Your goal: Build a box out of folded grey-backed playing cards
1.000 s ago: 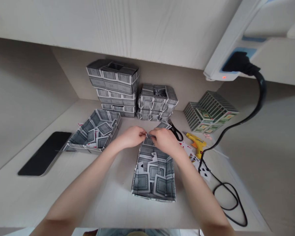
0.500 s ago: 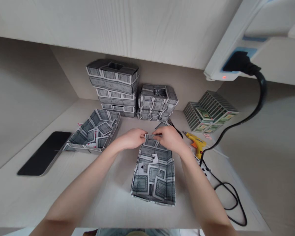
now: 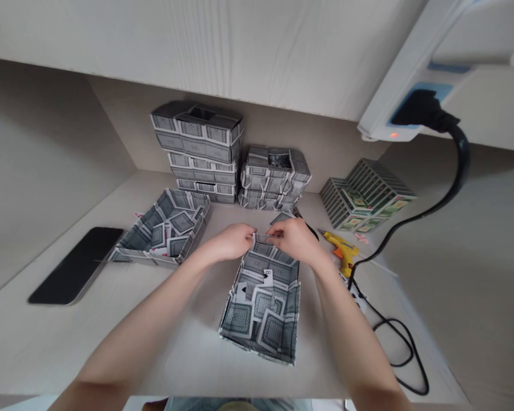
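An open box made of grey-backed playing cards (image 3: 259,319) lies on the desk in front of me. My left hand (image 3: 231,240) and my right hand (image 3: 297,240) both pinch the box's far wall, fingertips almost meeting at its top edge. The box's near end points slightly to the left. Several loose cards lie inside it, one showing a white face.
A second open card box (image 3: 165,228) sits to the left, a black phone (image 3: 75,265) beyond it. Stacks of finished card boxes (image 3: 201,151) stand at the back. Card packs (image 3: 364,197), a yellow glue gun (image 3: 342,251), scissors, loose cards and a black cable (image 3: 394,342) lie to the right.
The box's near end has swung to the left while both hands kept their pinch on the far wall. My right hand shifted slightly up and to the right.
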Available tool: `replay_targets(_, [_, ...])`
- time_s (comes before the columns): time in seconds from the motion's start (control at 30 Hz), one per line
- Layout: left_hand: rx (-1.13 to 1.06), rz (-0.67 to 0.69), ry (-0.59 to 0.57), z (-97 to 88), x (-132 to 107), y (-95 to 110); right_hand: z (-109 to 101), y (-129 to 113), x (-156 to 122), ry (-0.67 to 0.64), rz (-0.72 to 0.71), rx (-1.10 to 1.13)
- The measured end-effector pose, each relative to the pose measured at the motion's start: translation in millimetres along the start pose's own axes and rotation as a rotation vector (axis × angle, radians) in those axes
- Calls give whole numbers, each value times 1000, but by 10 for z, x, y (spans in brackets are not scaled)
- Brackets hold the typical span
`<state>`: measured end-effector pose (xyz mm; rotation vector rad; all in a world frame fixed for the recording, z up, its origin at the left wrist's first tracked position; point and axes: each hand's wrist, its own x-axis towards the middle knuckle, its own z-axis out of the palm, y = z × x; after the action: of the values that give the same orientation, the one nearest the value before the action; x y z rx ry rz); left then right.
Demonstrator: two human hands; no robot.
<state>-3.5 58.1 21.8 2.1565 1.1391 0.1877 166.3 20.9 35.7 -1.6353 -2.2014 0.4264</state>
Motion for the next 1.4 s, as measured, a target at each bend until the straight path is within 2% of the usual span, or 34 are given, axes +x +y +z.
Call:
replay_targets(0.17, [87, -41, -46, 42, -21, 8, 12, -24, -6, 8, 26, -21])
replay_targets(0.3, [15, -105, -32, 172, 11, 17, 35, 0, -4, 34, 12, 4])
replay_targets(0.53, [-476, -110, 196, 431, 143, -2, 70, 46, 7, 116, -32, 87])
replay_targets(0.7, [-746, -108, 256, 505, 193, -27, 147, 65, -20, 178, -18, 130])
replay_targets(0.97, [-867, -150, 311, 552, 203, -9, 305, 176, -35, 294, 10, 247])
replay_targets(1.4, [-816, -161, 337, 573, 221, -45, 393, 232, -58, 378, 33, 373])
